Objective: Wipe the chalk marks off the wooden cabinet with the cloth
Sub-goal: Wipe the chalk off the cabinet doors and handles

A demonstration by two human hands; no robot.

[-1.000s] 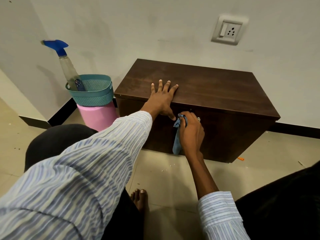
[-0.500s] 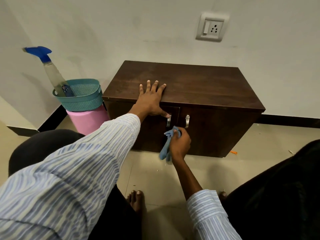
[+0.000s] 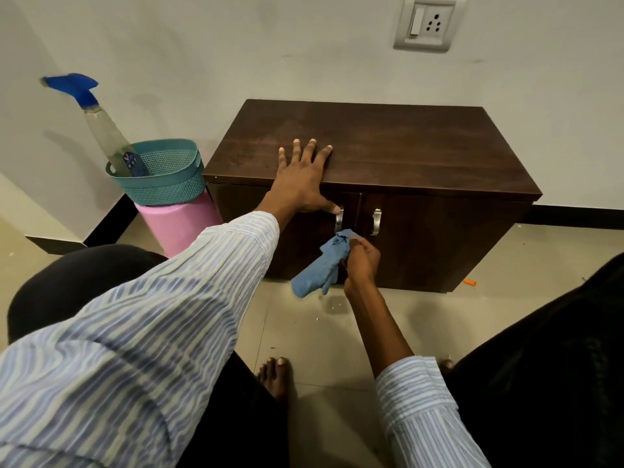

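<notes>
Fingers [image 3: 305,153] of the left hand [image 3: 300,184] lie spread flat on the top of the cabinet [image 3: 422,146], gripping nothing, with the thumb hooked over the front edge just beside the left door handle [image 3: 339,219]. The right hand [image 3: 361,261] is curled tight around the cloth [image 3: 320,268], holding it against the lower front of the doors at about 6 o'clock from that handle; most of the cloth hangs loose toward 7 o'clock, close to the floor [image 3: 304,332].

I judge the main risk to be a poor wipe: only a small bunched corner meets the wood, so chalk could smear rather than lift, and the dangling tail could drag through the pale crumbs on the floor and carry grit back onto the door. Pushing hard near the seam might also nudge a door open, and the cloth could snag on the right door handle [image 3: 375,221]. No chalk marks are clear to me on the dark wood.

Compared with a second ago, the right hand and cloth have dropped from handle height, where they hid both handles, toward the bottom of the doors. The left hand has stayed planted on top.
</notes>
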